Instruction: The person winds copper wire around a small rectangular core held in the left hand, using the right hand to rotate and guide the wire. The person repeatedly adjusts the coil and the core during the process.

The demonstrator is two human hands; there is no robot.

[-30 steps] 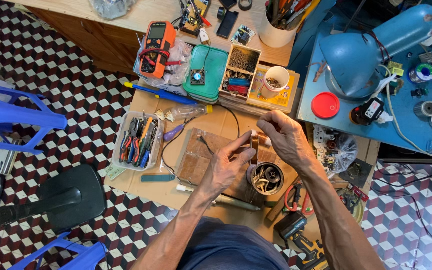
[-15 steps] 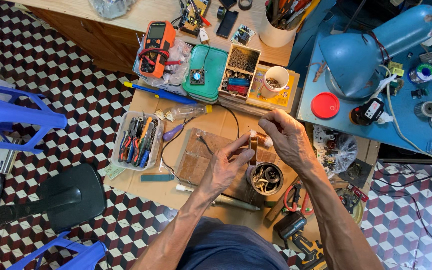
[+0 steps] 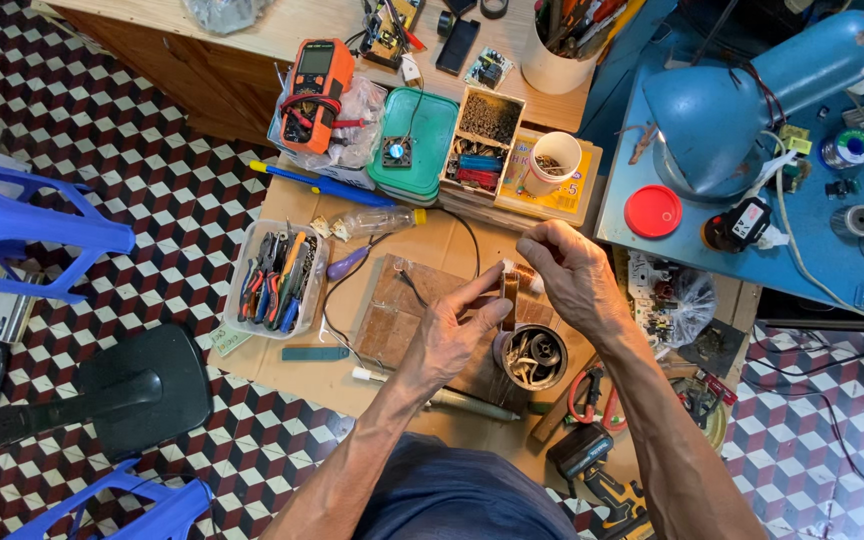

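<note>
Over a cluttered cardboard-topped bench (image 3: 282, 385), both hands pinch a small brown part (image 3: 510, 288), left hand (image 3: 455, 335) from below and right hand (image 3: 574, 272) from above, just above a tin (image 3: 532, 358) of bits, with a pliers tray (image 3: 274, 279) lying off to the left.

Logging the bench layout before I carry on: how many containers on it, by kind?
Clear plastic tray of pliers: 1
Green-lidded box: 1
Cardboard parts box: 1
White cup: 1
White tool pot: 1
Round tin under the left hand and right hand: 1
Total: 6
</note>
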